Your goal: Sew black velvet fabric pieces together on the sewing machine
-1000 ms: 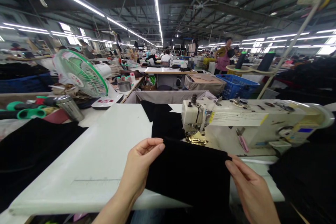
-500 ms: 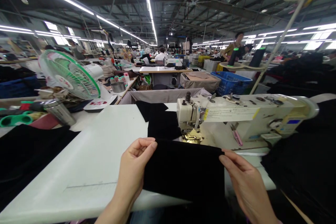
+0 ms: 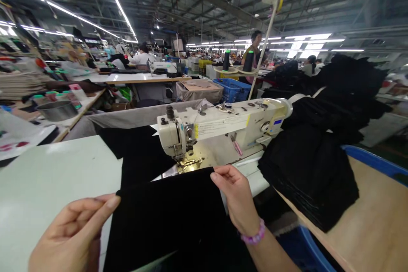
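Observation:
I hold a black fabric piece (image 3: pixel 165 221) flat over the white sewing table (image 3: pixel 47 178), just in front of the cream sewing machine (image 3: pixel 216 125). My left hand (image 3: pixel 72 233) pinches its left top corner. My right hand (image 3: pixel 237 197), with a pink bead bracelet, pinches the right top corner close to the presser foot (image 3: pixel 188 161). More black fabric (image 3: pixel 140 153) lies behind the needle.
A tall stack of black cut pieces (image 3: pixel 312 170) sits on a wooden board (image 3: pixel 376 221) to the right. Thread cones (image 3: pixel 237 60) stand behind the machine. A blue basket (image 3: pixel 232 89), other tables and several workers fill the hall beyond. A metal bowl (image 3: pixel 57 110) is at left.
The view has swung to the right, so the fan has left the picture and the black stack has come in. Both hands kept their pinch on the black piece.

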Tool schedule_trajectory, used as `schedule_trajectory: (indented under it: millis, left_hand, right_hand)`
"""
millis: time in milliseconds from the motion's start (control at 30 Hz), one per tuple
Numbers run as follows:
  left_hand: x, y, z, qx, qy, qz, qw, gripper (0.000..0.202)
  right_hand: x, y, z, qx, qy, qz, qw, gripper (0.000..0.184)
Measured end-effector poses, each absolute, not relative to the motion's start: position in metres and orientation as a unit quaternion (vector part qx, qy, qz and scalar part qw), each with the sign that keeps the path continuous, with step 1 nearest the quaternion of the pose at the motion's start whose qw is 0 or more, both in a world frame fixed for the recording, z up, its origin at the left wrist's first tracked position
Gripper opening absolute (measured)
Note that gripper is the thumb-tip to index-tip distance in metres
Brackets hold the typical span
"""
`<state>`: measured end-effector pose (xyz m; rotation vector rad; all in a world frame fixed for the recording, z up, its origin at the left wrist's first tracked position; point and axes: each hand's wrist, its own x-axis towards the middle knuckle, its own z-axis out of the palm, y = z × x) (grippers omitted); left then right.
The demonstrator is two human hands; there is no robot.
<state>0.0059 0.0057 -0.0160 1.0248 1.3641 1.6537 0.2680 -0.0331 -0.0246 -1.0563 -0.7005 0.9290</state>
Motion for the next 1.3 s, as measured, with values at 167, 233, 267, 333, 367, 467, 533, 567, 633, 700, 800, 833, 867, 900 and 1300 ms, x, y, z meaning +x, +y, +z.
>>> schedule_trajectory:
  millis: [167, 233, 267, 333, 367, 467, 533, 567, 633, 700, 800, 833, 867, 900, 1300]
  left_hand:
    - [0.009, 0.001, -0.011, 0.411, 0.544, 0.621, 0.388, 0.025]
    - [0.009, 0.0, -0.011, 0.405, 0.543, 0.616, 0.403, 0.026]
    - [0.009, 0.001, -0.012, 0.408, 0.541, 0.616, 0.402, 0.029]
    - [0.006, 0.004, -0.009, 0.429, 0.54, 0.617, 0.378, 0.032]
    - [0.004, 0.006, -0.005, 0.448, 0.54, 0.616, 0.358, 0.034]
    - [-0.002, 0.019, 0.018, 0.528, 0.552, 0.592, 0.257, 0.035]
    - [0.001, 0.034, 0.035, 0.616, 0.56, 0.52, 0.191, 0.031]
    - [0.005, 0.043, 0.039, 0.667, 0.558, 0.462, 0.174, 0.027]
    - [0.019, 0.064, 0.034, 0.756, 0.528, 0.333, 0.197, 0.018]
    - [0.039, 0.084, 0.013, 0.795, 0.509, 0.244, 0.224, 0.014]
    - [0.066, 0.102, -0.029, 0.803, 0.495, 0.23, 0.239, 0.016]
    - [0.071, 0.104, -0.04, 0.803, 0.492, 0.236, 0.239, 0.017]
    - [0.075, 0.105, -0.048, 0.803, 0.49, 0.242, 0.239, 0.017]
    - [0.076, 0.105, -0.054, 0.803, 0.487, 0.248, 0.239, 0.017]
    - [0.07, 0.138, -0.062, 0.784, 0.509, 0.246, 0.256, 0.01]
  right_hand:
    - [0.267, -0.032, -0.025, -0.477, -0.31, 0.421, 0.707, 0.026]
    - [0.268, -0.03, -0.025, -0.474, -0.313, 0.415, 0.71, 0.024]
    - [0.268, -0.028, -0.025, -0.473, -0.313, 0.41, 0.714, 0.024]
    - [0.27, -0.026, -0.024, -0.474, -0.318, 0.405, 0.714, 0.024]
    - [0.271, -0.026, -0.024, -0.478, -0.331, 0.405, 0.705, 0.024]
    - [0.268, -0.036, -0.024, -0.506, -0.431, 0.4, 0.631, 0.019]
    - [0.262, -0.052, -0.032, -0.526, -0.511, 0.394, 0.554, 0.016]
    - [0.258, -0.062, -0.04, -0.53, -0.543, 0.399, 0.515, 0.016]
    - [0.247, -0.081, -0.062, -0.526, -0.585, 0.416, 0.455, 0.017]
    - [0.238, -0.095, -0.089, -0.511, -0.622, 0.397, 0.442, 0.018]
    - [0.232, -0.1, -0.122, -0.487, -0.665, 0.29, 0.486, 0.021]
    - [0.232, -0.099, -0.127, -0.484, -0.672, 0.264, 0.494, 0.022]
    - [0.234, -0.097, -0.129, -0.485, -0.677, 0.25, 0.495, 0.023]
    - [0.237, -0.096, -0.128, -0.486, -0.683, 0.245, 0.487, 0.025]
    - [0.252, -0.069, -0.097, -0.461, -0.789, 0.059, 0.401, 0.019]
